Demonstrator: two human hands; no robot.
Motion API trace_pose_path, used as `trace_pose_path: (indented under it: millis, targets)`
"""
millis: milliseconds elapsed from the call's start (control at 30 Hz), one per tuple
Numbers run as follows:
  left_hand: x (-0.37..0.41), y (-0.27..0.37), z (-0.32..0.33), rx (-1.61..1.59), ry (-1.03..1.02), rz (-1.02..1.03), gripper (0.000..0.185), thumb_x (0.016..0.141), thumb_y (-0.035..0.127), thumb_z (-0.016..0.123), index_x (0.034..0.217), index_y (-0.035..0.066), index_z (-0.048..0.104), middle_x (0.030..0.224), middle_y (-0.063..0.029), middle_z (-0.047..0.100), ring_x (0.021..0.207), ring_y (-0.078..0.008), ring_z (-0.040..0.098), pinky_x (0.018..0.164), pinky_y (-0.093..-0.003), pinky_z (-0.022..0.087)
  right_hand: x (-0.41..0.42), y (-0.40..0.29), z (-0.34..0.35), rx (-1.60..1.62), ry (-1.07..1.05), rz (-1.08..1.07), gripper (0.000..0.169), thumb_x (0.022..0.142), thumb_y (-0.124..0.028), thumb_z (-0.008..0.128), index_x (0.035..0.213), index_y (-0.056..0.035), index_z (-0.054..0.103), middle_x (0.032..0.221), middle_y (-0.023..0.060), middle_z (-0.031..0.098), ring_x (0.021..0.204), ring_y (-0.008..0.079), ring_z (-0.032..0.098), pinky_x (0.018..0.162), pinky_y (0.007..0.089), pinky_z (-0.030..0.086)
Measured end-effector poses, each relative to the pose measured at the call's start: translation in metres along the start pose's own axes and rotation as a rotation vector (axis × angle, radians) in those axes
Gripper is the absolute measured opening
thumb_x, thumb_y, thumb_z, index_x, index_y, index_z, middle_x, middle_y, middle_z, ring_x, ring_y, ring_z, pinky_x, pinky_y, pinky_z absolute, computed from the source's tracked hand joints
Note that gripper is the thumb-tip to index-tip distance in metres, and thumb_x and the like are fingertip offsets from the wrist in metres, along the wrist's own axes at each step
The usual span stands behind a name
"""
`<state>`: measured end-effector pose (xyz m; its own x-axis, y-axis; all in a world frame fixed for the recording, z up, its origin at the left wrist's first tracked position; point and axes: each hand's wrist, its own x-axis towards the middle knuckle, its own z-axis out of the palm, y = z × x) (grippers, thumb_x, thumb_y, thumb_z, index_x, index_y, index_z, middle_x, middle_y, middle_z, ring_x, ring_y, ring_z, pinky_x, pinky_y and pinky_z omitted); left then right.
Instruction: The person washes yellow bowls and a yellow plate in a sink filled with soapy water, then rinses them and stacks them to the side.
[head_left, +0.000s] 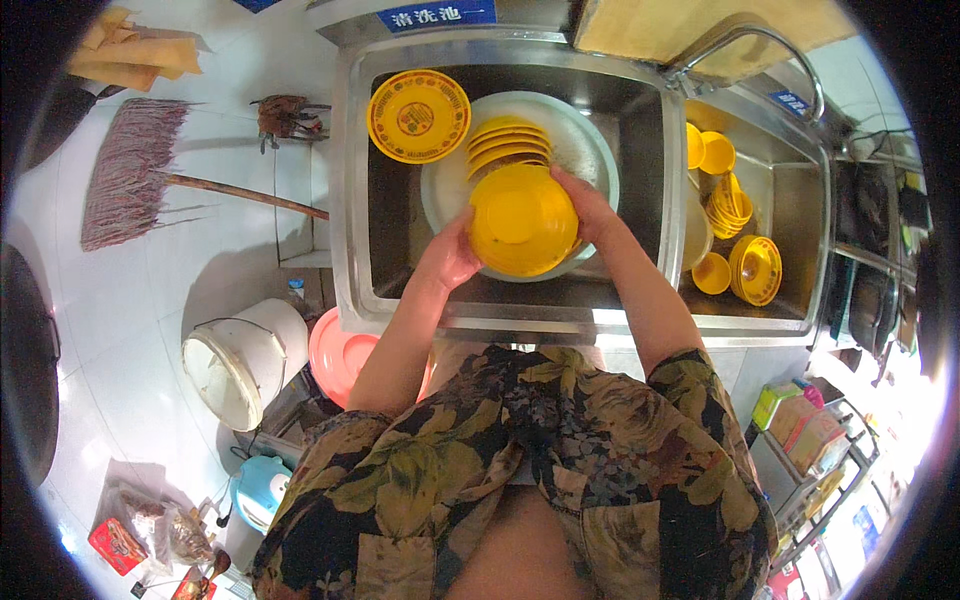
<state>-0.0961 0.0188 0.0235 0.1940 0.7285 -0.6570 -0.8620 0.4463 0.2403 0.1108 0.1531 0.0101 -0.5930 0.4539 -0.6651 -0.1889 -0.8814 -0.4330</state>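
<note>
Between my left hand (452, 251) and my right hand (581, 202) is a yellow plate (523, 220), held at its rim with its plain side towards me. It looks like the top of a stack, though how many pieces are gripped is hidden. Just beyond it, a leaning row of yellow plates (508, 142) stands in a round pale basin (589, 139) of cloudy water. The basin sits in a stainless steel sink (637, 172). A yellow plate with a red patterned rim (418, 116) lies face up at the sink's far left corner, partly over the basin's edge.
A second sink (795, 225) on the right holds yellow bowls (756, 270) and cups (711, 273). A curved metal faucet (780, 37) rises behind the divider. To the left are a mop (135, 176), a white bucket (247, 360) and a pink basin (337, 356).
</note>
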Motion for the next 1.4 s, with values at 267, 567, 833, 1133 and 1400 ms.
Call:
trace_pose_path:
  millis: [267, 567, 833, 1133, 1400]
  targets:
    - [-0.024, 0.002, 0.011, 0.232, -0.003, 0.174, 0.042, 0.094, 0.023, 0.059, 0.131, 0.004, 0.049, 0.124, -0.0087, 0.06, 0.112, -0.0224, 0.06, 0.098, -0.0382, 0.047, 0.052, 0.068, -0.039, -1.45, 0.509, -0.225, 0.042, 0.09, -0.03, 0.054, 0.127, -0.0111, 0.056, 0.111, 0.0243, 0.063, 0.097, 0.035, 0.063, 0.085, 0.0467, 0.05]
    - [-0.032, 0.001, 0.031, 0.424, -0.003, 0.09, 0.036, 0.094, 0.015, 0.058, 0.125, -0.001, 0.052, 0.115, -0.0087, 0.063, 0.106, -0.0205, 0.062, 0.092, -0.0332, 0.049, 0.062, 0.094, -0.078, -1.237, 0.467, -0.231, 0.031, 0.091, -0.022, 0.054, 0.117, -0.007, 0.063, 0.097, 0.0172, 0.067, 0.093, 0.0346, 0.064, 0.084, 0.0443, 0.051]
    - [-0.026, -0.011, 0.028, 0.32, -0.222, 0.238, 0.036, 0.088, 0.001, 0.057, 0.124, 0.0, 0.053, 0.119, -0.0078, 0.06, 0.109, -0.0203, 0.059, 0.094, -0.034, 0.048, -0.074, 0.034, 0.093, -1.328, 0.121, -1.157, 0.019, 0.085, -0.024, 0.066, 0.098, -0.0107, 0.072, 0.11, 0.0154, 0.064, 0.101, 0.0341, 0.062, 0.094, 0.0411, 0.047]
    - [-0.045, -0.001, 0.053, 0.64, -0.172, 0.109, 0.047, 0.077, 0.0, 0.066, 0.122, 0.0, 0.055, 0.115, -0.0066, 0.064, 0.107, -0.0188, 0.061, 0.096, -0.0346, 0.046, -0.003, 0.003, 0.063, -1.0, 0.174, -0.589, 0.025, 0.09, -0.03, 0.058, 0.101, -0.0105, 0.069, 0.104, 0.0122, 0.068, 0.092, 0.0223, 0.067, 0.081, 0.0383, 0.053]
    - [-0.044, -0.002, 0.049, 0.688, -0.171, 0.21, 0.036, 0.074, 0.0, 0.066, 0.11, -0.001, 0.064, 0.098, -0.0022, 0.067, 0.092, -0.0134, 0.062, 0.085, -0.0282, 0.046, -0.005, 0.031, 0.026, 0.351, -0.027, 0.006, 0.043, 0.098, -0.04, 0.044, 0.121, -0.0058, 0.057, 0.109, 0.0103, 0.067, 0.098, 0.0263, 0.067, 0.086, 0.0417, 0.055]
